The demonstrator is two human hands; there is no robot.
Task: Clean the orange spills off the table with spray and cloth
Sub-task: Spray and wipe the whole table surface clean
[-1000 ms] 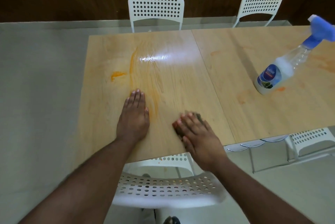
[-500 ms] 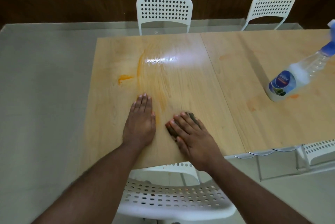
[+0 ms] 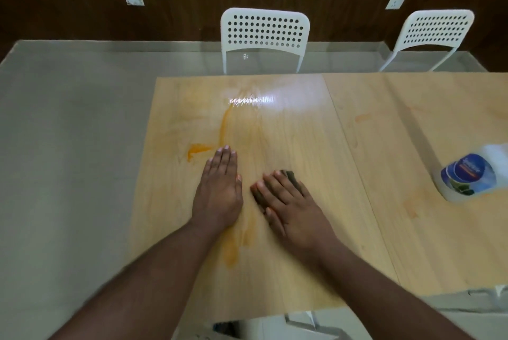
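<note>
Head view: the right hand (image 3: 291,207) presses flat on a dark cloth (image 3: 291,176), apparently uncurled; the left hand (image 3: 220,191) rests open on the table (image 3: 357,229) beside orange spills (image 3: 198,148).

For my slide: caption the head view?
Right hand presses cloth on orange-smeared table; left hand rests flat.
</note>
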